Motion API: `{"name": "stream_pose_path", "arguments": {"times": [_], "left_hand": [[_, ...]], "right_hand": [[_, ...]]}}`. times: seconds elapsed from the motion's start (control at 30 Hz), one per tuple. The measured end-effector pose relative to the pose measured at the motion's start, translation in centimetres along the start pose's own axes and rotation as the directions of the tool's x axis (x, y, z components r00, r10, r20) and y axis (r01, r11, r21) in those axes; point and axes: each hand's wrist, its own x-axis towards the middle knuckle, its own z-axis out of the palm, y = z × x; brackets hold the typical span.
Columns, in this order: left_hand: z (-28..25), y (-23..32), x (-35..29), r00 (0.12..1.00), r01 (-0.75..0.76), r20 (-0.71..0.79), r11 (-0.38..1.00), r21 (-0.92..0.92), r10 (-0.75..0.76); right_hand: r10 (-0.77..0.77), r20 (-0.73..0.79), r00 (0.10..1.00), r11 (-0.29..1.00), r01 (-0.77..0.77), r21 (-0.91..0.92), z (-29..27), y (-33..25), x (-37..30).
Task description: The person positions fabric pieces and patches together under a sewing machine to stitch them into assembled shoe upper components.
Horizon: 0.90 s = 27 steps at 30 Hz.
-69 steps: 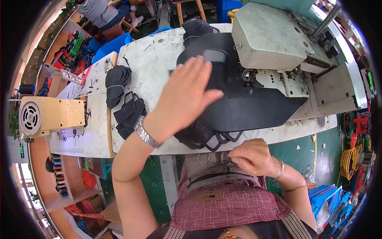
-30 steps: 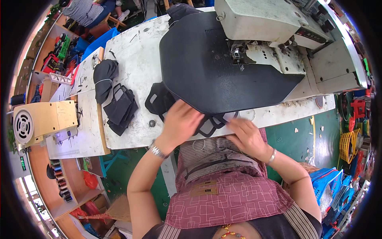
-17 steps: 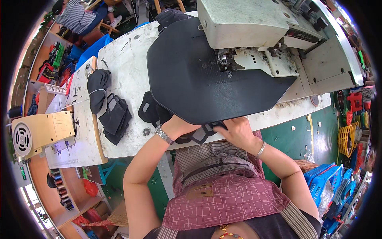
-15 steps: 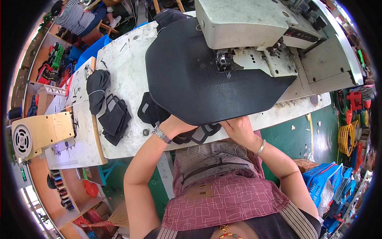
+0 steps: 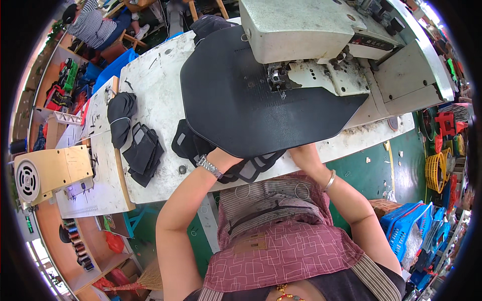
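Note:
A black flat work plate (image 5: 241, 115) spreads out in front of me under the head of a sewing machine (image 5: 301, 35). My left hand (image 5: 224, 159) reaches beneath its near edge, with the fingers hidden. Right of it, my right hand (image 5: 304, 155) also passes under that edge, and its fingertips are out of sight. Between the hands lie several black fabric pieces (image 5: 248, 172) with grey-edged openings, partly covered by the plate. More such black pieces (image 5: 183, 140) stick out at the plate's left side. What either hand grips, if anything, cannot be seen.
On the white table (image 5: 155, 173), left of the plate, lie a stack of black pieces (image 5: 144, 153) and a tied black bundle (image 5: 121, 118). A cream-coloured machine (image 5: 55, 173) stands further left. Blue baskets (image 5: 406, 226) sit at the right, and a person (image 5: 95, 27) sits far left.
My right hand has gone further under the plate's near edge, so its fingers are now hidden. The left hand stays beneath it. The whole view has shifted slightly.

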Motion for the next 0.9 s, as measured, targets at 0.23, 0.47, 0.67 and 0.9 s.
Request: {"name": "stream_pose_path", "arguments": {"times": [0.23,0.47,0.67,0.9], "left_hand": [[1.9,-3.0,-0.8,0.989,0.101,0.127,0.980,-0.171,-0.079],[1.0,2.0,-1.5,0.967,-0.255,0.072,0.895,0.365,0.246],[-1.7,5.6,-1.9,0.960,-0.262,-0.019,0.924,0.277,0.278],[-7.3,14.6,-4.1,0.742,-0.405,-0.130,0.595,0.694,0.657]], "right_hand": [[0.100,0.164,0.981,0.980,-0.126,0.154,-1.1,-1.2,0.2],[0.130,0.044,0.990,0.974,-0.136,0.182,-0.6,0.0,0.3],[-0.794,0.089,0.602,0.519,0.746,-0.417,-8.0,-3.8,-3.4],[-0.942,0.075,0.328,0.283,0.893,-0.351,-13.0,-9.9,-4.4]]}}
